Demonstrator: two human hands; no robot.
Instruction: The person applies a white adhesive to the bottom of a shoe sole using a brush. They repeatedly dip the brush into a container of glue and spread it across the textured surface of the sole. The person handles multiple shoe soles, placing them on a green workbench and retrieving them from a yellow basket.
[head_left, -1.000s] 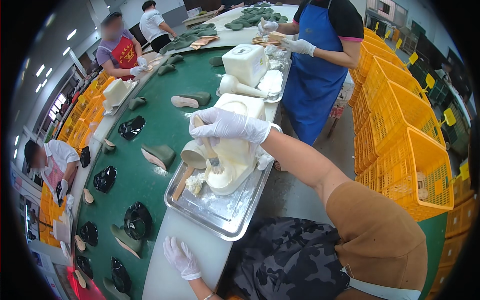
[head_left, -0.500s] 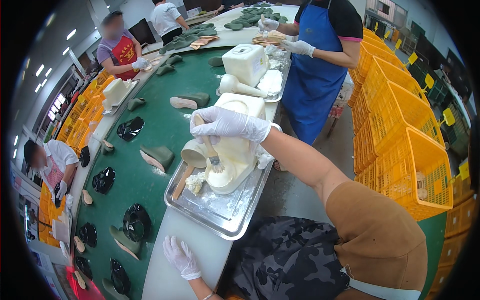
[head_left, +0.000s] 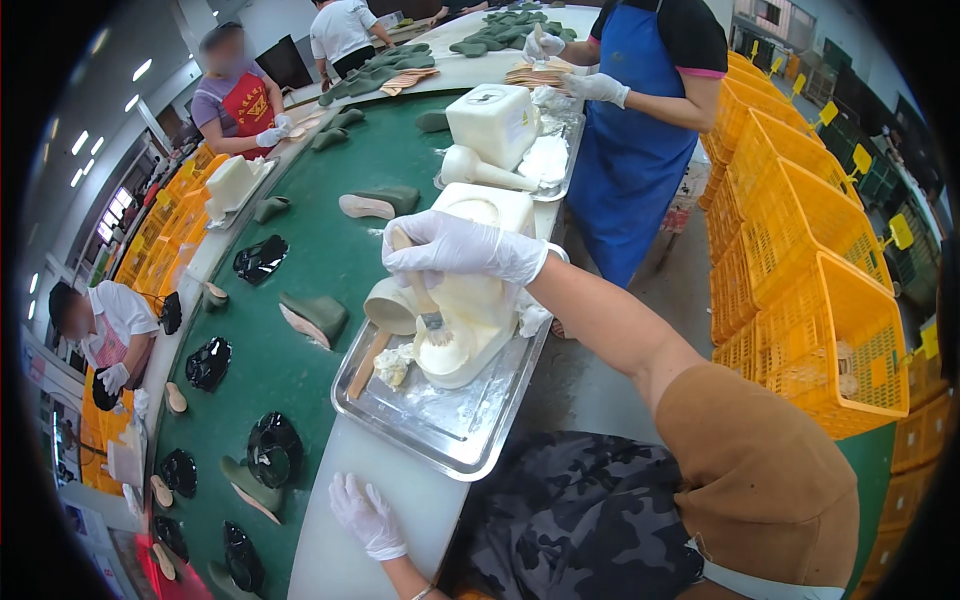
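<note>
My gloved right hand [head_left: 460,248] is closed round a brush [head_left: 433,328], its bristles pointing down. They dip into the round, open mouth of a white plastic glue pot [head_left: 468,365], which holds a creamy white substance. The pot stands on a metal tray [head_left: 425,440]. Beside the mouth are a cream-coloured round cap or cup [head_left: 391,306], a flat wooden stick [head_left: 369,366] and a clotted white lump [head_left: 393,366]. My gloved left hand [head_left: 367,517] rests on the white table edge [head_left: 345,470] below the tray, fingers spread, with nothing in it.
A green belt [head_left: 330,240] carries dark green shoe parts with pale soles [head_left: 312,318] and glossy black pieces [head_left: 274,450]. Another glue pot [head_left: 490,125] stands beyond. A person in a blue apron [head_left: 635,150] works ahead; others work across the belt. Yellow crates [head_left: 820,350] are stacked at right.
My right hand keeps the brush in the pot's mouth, almost unmoved. My left hand stays on the table edge. The co-workers' hands have shifted slightly.
</note>
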